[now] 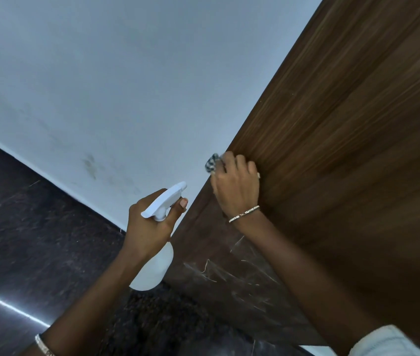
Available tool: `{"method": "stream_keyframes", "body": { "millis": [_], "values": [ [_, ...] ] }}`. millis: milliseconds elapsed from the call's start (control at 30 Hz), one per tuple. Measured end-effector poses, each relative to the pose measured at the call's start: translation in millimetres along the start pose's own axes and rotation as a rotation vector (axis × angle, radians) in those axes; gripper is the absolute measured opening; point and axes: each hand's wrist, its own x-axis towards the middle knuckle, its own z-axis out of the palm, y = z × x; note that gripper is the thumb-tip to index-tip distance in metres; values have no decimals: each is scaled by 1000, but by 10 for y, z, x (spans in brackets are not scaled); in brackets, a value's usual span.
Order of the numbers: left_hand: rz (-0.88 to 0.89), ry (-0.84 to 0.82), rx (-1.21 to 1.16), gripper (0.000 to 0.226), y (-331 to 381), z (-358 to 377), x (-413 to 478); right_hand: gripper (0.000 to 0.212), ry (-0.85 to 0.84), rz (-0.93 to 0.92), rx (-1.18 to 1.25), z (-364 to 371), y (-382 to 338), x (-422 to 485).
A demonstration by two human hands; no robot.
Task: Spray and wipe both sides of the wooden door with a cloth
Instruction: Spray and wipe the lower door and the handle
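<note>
Brown door (345, 124) here, striped along its length with fine grain, lighter tan bands running between darker chocolate ones. Lower down, the brown is crossed with pale, thin scratch marks (229, 273). The wall (100, 73) is a flat pale grey-white, with a patch of dull greyish smudges (90, 165). Dark floor (23, 227), near black with brownish speckling, and one bright white streak (18, 310) across it. The spray bottle (163, 201) is white all over. The cloth (212, 163) shows a dark-and-white mottled pattern. Silver bracelet (244, 214) on the right wrist, another silver band (44, 345) on the left. The sleeve (383, 340) is pale blue.
</note>
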Motion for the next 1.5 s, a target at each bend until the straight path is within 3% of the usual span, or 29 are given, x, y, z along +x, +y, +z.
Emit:
{"method": "stream_keyframes", "body": {
  "millis": [133, 233, 567, 833, 1100, 1367, 1500],
  "values": [
    [-5, -16, 30, 33, 28, -36, 54, 21, -76, 458, 54, -132, -203, -119],
    [14, -24, 56, 32, 57, -53, 130, 40, -222, 649, 83, -137, -487, -164],
    [52, -64, 60, 43, 157, -14, 366, 49, -376, 876, 182, -49, -916, -38],
    [69, -133, 70, 37, 147, -13, 613, 45, -276, 952, 203, -40, -992, 26],
    [121, -212, 102, 25, 243, -67, 969, 40, 195, 1076, 288, 3, -856, 203],
    [144, -302, 98, 39, 301, -140, 1120, 20, 90, 1170, 312, 71, -1156, 71],
    [145, -374, 78, 37, 352, -183, 1133, 19, 212, 1283, 384, 28, -1113, 212]
  ]
}}
